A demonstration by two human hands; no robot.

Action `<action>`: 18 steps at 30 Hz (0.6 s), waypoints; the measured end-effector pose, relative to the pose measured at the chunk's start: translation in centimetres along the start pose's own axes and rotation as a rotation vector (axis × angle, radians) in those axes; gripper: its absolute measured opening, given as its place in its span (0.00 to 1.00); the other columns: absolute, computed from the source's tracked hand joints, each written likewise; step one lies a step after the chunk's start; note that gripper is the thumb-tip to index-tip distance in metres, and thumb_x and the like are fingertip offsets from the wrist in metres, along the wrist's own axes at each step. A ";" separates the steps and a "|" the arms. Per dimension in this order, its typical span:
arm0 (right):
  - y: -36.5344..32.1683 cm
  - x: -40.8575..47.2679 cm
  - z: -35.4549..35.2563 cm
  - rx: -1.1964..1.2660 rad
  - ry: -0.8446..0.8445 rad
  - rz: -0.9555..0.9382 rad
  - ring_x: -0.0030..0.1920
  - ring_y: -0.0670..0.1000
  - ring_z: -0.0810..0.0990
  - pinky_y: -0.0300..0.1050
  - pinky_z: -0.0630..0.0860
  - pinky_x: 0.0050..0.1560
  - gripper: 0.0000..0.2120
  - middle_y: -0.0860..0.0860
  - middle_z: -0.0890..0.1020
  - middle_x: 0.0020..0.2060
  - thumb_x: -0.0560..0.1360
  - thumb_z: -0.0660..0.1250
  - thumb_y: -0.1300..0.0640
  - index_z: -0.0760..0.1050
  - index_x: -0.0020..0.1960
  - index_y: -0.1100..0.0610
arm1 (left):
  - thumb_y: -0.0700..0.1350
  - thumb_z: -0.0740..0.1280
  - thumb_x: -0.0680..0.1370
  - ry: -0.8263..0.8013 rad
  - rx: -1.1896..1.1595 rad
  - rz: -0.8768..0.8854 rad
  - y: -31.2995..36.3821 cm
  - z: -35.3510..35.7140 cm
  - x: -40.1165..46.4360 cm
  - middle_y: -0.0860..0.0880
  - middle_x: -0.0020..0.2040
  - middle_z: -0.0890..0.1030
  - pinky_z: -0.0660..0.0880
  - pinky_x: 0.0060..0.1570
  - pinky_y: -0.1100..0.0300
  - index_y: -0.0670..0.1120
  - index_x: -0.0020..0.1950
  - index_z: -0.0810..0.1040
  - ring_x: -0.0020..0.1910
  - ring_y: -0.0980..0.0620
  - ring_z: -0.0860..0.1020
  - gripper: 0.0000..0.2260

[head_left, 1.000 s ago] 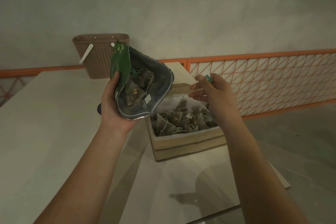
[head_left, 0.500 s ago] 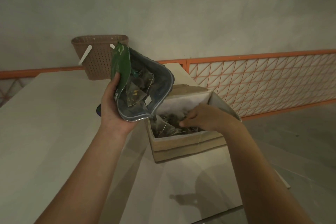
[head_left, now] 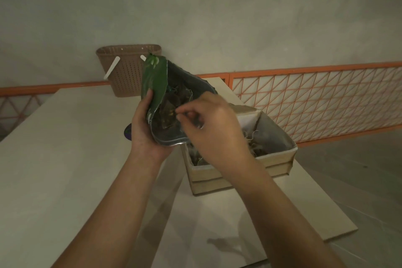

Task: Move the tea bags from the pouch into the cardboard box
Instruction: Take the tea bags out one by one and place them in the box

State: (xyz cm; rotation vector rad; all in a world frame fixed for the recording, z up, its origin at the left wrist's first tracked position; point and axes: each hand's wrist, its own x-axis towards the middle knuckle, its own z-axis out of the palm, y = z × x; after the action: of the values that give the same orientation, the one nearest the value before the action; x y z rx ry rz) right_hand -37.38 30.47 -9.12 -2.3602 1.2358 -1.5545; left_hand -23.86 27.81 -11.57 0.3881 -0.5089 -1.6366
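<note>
Head view, downward (close over table [head_left: 65, 159])

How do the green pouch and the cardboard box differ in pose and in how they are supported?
The pouch is held up, tilted, gripped by the left hand; the cardboard box rests flat on the table. The pouch is glossy green film; the box is dull beige. Both are open and hold tea bags.

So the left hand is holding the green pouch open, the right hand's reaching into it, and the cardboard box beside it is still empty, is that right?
Not quite. The head view shows the cardboard box already holds tea bags. The rest stands: the left hand holds the green pouch open and the right hand reaches into it.
</note>
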 end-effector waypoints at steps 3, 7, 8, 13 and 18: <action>-0.9 1.3 1.7 -0.293 -0.040 -0.077 0.49 0.54 0.76 0.48 0.75 0.52 0.08 0.53 0.81 0.45 0.74 0.69 0.55 0.84 0.49 0.55 | 0.57 0.59 0.82 0.008 0.011 0.020 -0.1 0.0 -0.3 0.43 0.62 0.83 0.82 0.55 0.52 0.44 0.67 0.79 0.58 0.45 0.83 0.23; -1.3 1.8 3.0 -0.541 -0.210 0.014 0.60 0.55 0.70 0.49 0.67 0.62 0.22 0.54 0.76 0.58 0.78 0.60 0.41 0.79 0.61 0.55 | 0.57 0.61 0.80 0.005 0.037 0.029 -0.1 0.2 -0.5 0.43 0.70 0.78 0.76 0.66 0.51 0.46 0.74 0.74 0.69 0.44 0.77 0.25; -1.3 1.8 3.2 -0.564 -0.236 0.015 0.61 0.55 0.68 0.49 0.65 0.62 0.23 0.54 0.75 0.59 0.78 0.59 0.39 0.78 0.61 0.54 | 0.57 0.61 0.80 0.006 0.035 0.028 0.0 0.2 -0.5 0.43 0.71 0.77 0.74 0.68 0.50 0.46 0.75 0.73 0.70 0.44 0.76 0.26; -0.6 0.9 3.5 -0.439 -0.252 -0.039 0.61 0.56 0.70 0.51 0.62 0.68 0.14 0.53 0.78 0.55 0.75 0.65 0.45 0.81 0.55 0.52 | 0.57 0.63 0.79 0.054 0.051 0.058 0.6 -0.1 -0.3 0.42 0.72 0.76 0.68 0.73 0.49 0.44 0.75 0.73 0.72 0.43 0.74 0.28; 0.2 0.0 2.9 -0.170 -0.203 -0.061 0.42 0.51 0.77 0.50 0.53 0.77 0.06 0.48 0.78 0.32 0.67 0.71 0.55 0.74 0.37 0.54 | 0.56 0.64 0.78 0.061 0.032 0.079 0.7 0.1 -0.2 0.41 0.71 0.77 0.74 0.68 0.49 0.42 0.74 0.73 0.70 0.42 0.75 0.28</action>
State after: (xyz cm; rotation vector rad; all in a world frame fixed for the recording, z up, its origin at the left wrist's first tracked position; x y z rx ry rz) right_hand -35.17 29.23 -10.65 -2.6055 1.3077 -1.2301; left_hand -23.30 27.93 -11.07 0.4356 -0.4991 -1.5376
